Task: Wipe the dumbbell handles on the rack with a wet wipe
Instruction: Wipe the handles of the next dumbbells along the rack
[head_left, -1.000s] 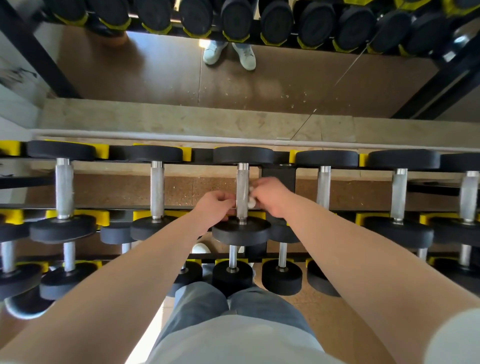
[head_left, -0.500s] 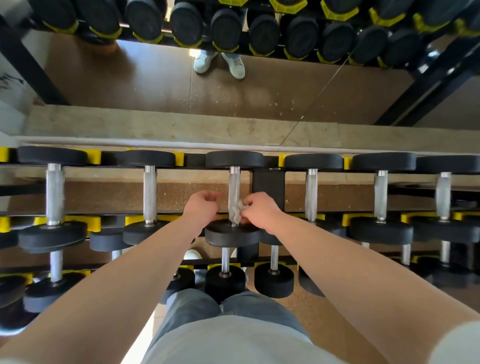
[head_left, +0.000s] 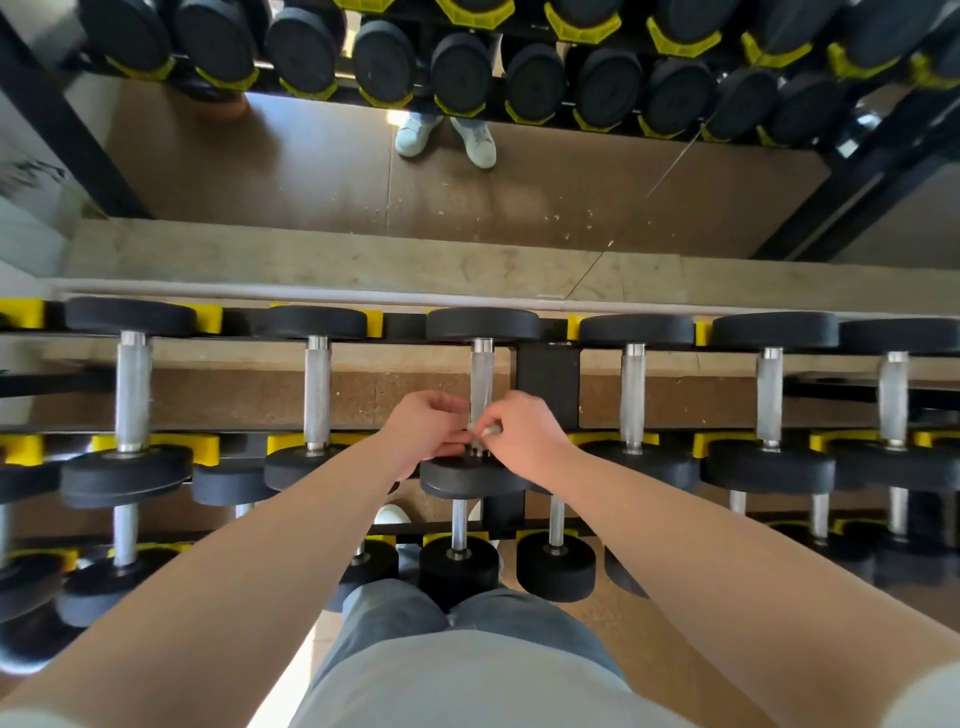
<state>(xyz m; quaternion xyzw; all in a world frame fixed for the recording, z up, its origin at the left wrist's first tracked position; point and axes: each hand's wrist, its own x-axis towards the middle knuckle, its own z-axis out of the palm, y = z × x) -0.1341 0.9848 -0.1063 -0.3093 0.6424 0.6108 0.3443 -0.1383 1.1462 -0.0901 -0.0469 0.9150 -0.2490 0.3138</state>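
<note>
on the rack (head_left: 548, 384), handle (head_left: 480, 379) under the wipe (head_left: 485, 430) lies front-to-back.

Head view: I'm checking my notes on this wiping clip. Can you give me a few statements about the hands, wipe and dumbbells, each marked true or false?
1. The left hand and right hand are both at the near end of one dumbbell handle. True.
2. The wet wipe sits at the far end of that handle. False: it is at the near end, between the two hands.
3. The handle to the left has no hand on it. True.
4. The dumbbell being wiped is lifted off the rack. False: it lies in its row, in line with its neighbours.
</note>
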